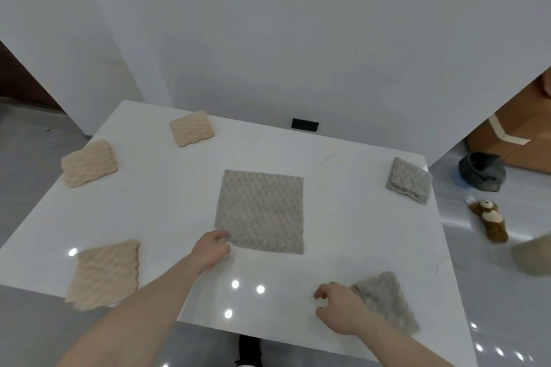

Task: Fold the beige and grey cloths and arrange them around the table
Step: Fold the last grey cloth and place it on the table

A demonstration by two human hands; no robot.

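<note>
left hand (212,247) pinching near-left corner of flat square grey textured cloth (262,211) to start fold | right hand (340,307) loosely curled, holding nothing, beside folded grey cloth (384,298)

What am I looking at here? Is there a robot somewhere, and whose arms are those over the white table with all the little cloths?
There is no robot: a person is working with bare hands, and the one picture comes from a camera worn on their head, looking down. On the white table lie three folded beige cloths, far, left and near left, and two folded grey cloths, right and near right. One grey cloth lies spread flat in the middle, not yet folded. The left hand pinches its near left corner. The right hand hovers with loosely curled fingers beside the near right grey cloth, holding nothing.
</note>
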